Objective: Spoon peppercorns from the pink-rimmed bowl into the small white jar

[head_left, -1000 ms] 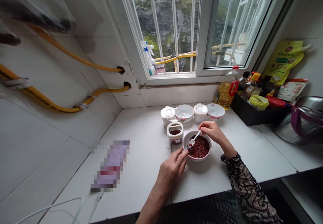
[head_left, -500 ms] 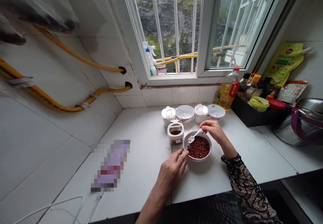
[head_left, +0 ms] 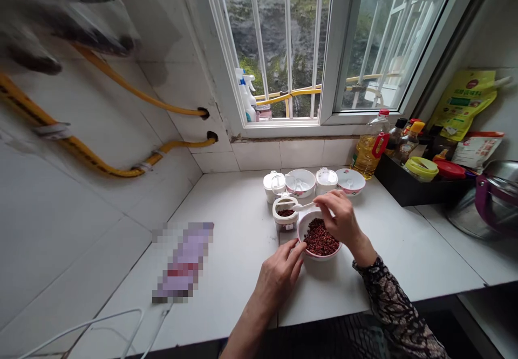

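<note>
- The left hand [head_left: 279, 272] is loosely open, gripping nothing, its fingertips against the near left rim of the bowl [head_left: 302, 230].
- Dark red peppercorns [head_left: 321, 238] lie in the bowl, which stands on the white counter [head_left: 238, 272].
- The right hand [head_left: 339, 218], closed in a pinch, holds the white spoon [head_left: 306, 206] by its handle above the bowl's far side.
- The spoon's tip is at the right rim of the open jar [head_left: 285, 223]; contact is unclear.
- Behind stand two white containers [head_left: 275, 187] [head_left: 326, 181].

Reddish grains [head_left: 321, 238] in bowl [head_left: 301, 230], spoon [head_left: 304, 207] near jar [head_left: 285, 223]
</note>
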Tool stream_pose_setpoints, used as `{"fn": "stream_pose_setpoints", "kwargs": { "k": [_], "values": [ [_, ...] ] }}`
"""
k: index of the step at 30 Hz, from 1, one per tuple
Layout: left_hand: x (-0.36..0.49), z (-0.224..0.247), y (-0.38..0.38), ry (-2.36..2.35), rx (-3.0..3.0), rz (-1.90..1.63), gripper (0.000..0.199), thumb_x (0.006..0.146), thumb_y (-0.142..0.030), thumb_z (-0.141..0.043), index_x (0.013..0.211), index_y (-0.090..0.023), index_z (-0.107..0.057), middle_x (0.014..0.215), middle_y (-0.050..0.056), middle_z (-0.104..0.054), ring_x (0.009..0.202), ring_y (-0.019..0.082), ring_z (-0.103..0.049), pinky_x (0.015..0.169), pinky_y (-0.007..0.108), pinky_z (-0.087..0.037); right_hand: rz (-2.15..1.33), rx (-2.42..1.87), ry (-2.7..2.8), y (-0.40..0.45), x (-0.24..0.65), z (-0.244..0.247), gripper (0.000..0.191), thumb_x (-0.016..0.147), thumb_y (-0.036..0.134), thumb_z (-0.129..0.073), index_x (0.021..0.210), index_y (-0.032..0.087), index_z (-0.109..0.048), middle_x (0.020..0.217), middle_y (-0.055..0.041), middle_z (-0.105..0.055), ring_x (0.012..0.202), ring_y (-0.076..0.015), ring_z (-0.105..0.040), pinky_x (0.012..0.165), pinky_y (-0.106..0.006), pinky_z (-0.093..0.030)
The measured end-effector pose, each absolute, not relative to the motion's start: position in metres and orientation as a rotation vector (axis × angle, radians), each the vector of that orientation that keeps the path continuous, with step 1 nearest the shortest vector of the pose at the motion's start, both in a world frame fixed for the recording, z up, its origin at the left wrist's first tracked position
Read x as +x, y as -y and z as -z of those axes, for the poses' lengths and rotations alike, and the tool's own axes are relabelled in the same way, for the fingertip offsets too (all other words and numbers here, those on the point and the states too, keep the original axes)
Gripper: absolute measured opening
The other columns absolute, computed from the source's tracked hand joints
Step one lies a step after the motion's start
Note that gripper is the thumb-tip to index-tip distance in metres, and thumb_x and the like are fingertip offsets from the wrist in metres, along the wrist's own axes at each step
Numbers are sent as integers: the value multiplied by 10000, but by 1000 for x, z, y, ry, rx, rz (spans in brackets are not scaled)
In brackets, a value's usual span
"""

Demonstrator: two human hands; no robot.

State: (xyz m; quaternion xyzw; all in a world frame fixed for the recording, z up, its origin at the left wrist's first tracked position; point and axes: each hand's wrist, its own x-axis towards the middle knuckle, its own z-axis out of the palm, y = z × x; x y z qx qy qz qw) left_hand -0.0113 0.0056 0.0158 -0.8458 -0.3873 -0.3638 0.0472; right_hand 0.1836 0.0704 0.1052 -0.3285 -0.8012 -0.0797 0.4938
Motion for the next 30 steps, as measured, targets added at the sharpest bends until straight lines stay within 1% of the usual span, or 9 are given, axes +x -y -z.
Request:
{"fn": "stream_pose_setpoints", "kwargs": {
  "k": [4,9,11,14,20,25,30],
  "values": [
    [-11,-16,-5,1192,-2594,1106,326,952,-131,-428,1260,-204,-508,1131,106,-671,989,202,-692,759,282,-596,275,-908,2051,-68,210,-113,184,904,82,-490,874,196,-632,739,-41,-693,699,-201,-567,736,-354,-424],
    [-10,-14,-5,1185,-2580,1111,313,955,-137,-424,1251,-189,-512,1131,115,-669,980,212,-694,748,297,-600,403,-1029,2263,-66,214,-104,228,822,6,-486,844,168,-644,729,-65,-693,718,-213,-556,754,-353,-365],
    [-11,-14,-6,1183,-2579,1113,311,955,-138,-425,1248,-186,-514,1134,118,-667,981,212,-693,753,298,-600,304,-1034,2342,-66,209,-100,225,809,0,-492,816,171,-639,714,-58,-687,708,-202,-549,737,-336,-353],
    [-11,-14,-6,1189,-2583,1119,310,954,-138,-429,1247,-190,-518,1127,113,-670,977,205,-693,760,291,-598,132,-1000,2360,-64,207,-97,206,831,16,-498,813,173,-630,695,-38,-680,684,-181,-533,722,-312,-350],
    [-12,-16,-5,1194,-2595,1118,318,952,-148,-446,1255,-208,-522,1131,103,-672,982,196,-692,774,281,-594,278,-1058,2306,-65,213,-97,209,831,24,-487,798,169,-633,722,-68,-698,693,-199,-528,740,-338,-341],
    [-11,-16,-6,1177,-2571,1146,302,961,-153,-431,1243,-198,-528,1116,108,-677,974,199,-693,764,282,-594,27,-1054,2291,-65,213,-94,205,867,58,-485,806,179,-639,724,-51,-700,679,-183,-548,720,-325,-359],
    [-12,-16,-6,1171,-2569,1145,308,964,-156,-431,1256,-200,-521,1113,107,-679,977,199,-694,766,281,-595,-25,-1093,2164,-69,216,-94,196,866,76,-495,826,180,-656,775,-60,-721,703,-193,-560,741,-345,-381]
  ]
}}
